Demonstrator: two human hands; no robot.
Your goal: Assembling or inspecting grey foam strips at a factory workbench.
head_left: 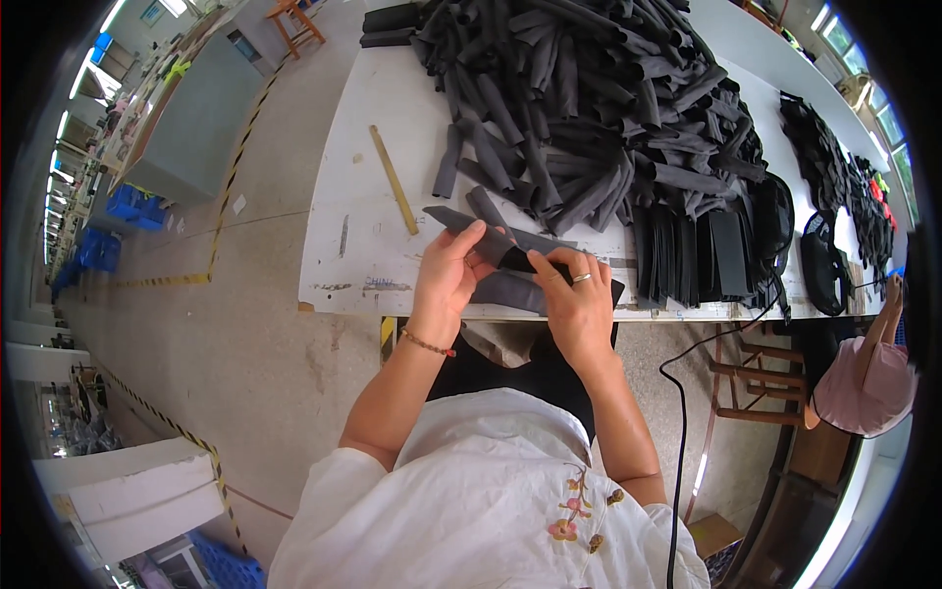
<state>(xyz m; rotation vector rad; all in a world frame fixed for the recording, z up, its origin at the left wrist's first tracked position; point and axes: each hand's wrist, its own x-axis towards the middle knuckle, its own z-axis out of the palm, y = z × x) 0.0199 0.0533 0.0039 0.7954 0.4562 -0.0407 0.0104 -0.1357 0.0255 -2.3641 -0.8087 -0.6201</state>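
Observation:
In front of my body, over the near edge of the white table, I hold a dark grey fabric sleeve (456, 222). My left hand (449, 265) grips its left part, thumb on top, fingers beneath. My right hand (577, 299) pinches the right end, where a darker black flat part (516, 259) shows; whether it is a separate piece I cannot tell. A black edge also shows beyond the right fingers. Under the hands, another grey sleeve (508, 293) lies at the table edge. A big heap of similar sleeves (589, 108) covers the table beyond.
A yellowish flat stick (393, 180) lies left of the heap. Flat black panels (687, 257) stand in a row at right, beside black bags (822, 260). A black cord (680, 422) hangs down to the right of my body. Another person (865, 383) sits at far right, near a wooden stool (760, 383).

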